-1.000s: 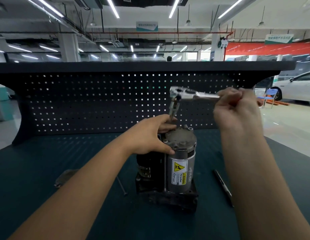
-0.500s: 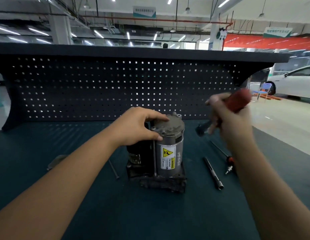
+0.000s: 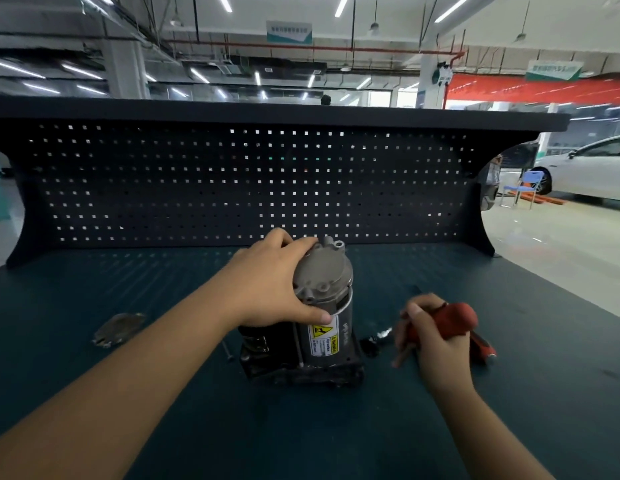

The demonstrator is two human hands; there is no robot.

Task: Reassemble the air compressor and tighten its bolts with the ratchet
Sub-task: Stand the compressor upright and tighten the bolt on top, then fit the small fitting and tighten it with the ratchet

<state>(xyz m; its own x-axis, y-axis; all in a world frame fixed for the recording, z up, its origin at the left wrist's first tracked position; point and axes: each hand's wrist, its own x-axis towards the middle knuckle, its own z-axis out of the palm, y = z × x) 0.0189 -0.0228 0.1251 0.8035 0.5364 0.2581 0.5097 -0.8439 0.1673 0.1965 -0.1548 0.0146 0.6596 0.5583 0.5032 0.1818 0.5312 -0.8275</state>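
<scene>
The left hand [image 3: 267, 285] is cupped over the grey end cap [image 3: 322, 268] of the air compressor [image 3: 324, 327], its fingers and thumb curled round the rim. The right hand [image 3: 429, 344] clasps the red handle of the ratchet [image 3: 455, 322] low over the table [image 3: 301, 427], just right of the compressor; the tool's head is blurred. The compressor stands upright mid-table on its black base. A long bolt [image 3: 227, 349] lies beside that base on the left, with a flat metal plate [image 3: 118, 329] farther left. The pegboard [image 3: 232, 185] rises behind.
</scene>
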